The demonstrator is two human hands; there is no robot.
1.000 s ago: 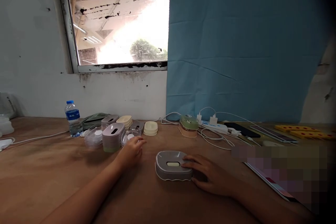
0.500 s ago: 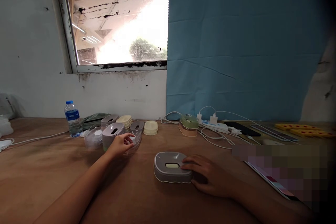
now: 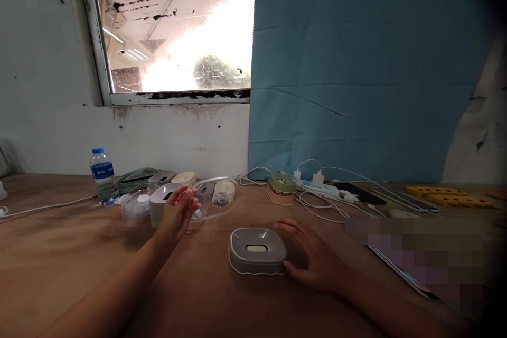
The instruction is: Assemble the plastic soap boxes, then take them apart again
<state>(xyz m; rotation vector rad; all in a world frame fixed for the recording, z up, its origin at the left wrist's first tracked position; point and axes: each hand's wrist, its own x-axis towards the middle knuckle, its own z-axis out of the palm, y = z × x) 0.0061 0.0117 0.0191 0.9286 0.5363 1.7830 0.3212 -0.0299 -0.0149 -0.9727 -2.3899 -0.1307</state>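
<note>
My left hand (image 3: 180, 212) is raised over the table, its thumb and fingertips pinched on a clear plastic oval cover (image 3: 216, 215). That cover is smeared by motion, and only its pale rim shows well. In front of me sits a grey oval box (image 3: 257, 253) with a slotted top, a cream piece showing in the slot and a wavy cream edge below. My right hand (image 3: 311, 256) curves around the right side of this box, fingers apart; the thumb tip is at its lower right edge. Behind my left hand stands a lighter grey slotted box (image 3: 158, 202).
Clear plastic covers (image 3: 137, 203) lie stacked at left, near a water bottle (image 3: 103, 179). Cream pieces (image 3: 184, 178) stand at the back. A green-topped box (image 3: 282, 184), a power strip (image 3: 320, 188) with loose cables, phones (image 3: 404, 199) and yellow trays (image 3: 447, 196) lie to the right.
My left hand has lifted the clear cover off the table, up and rightward. My right fingers have come away from the top of the grey box. The view has shifted slightly.
</note>
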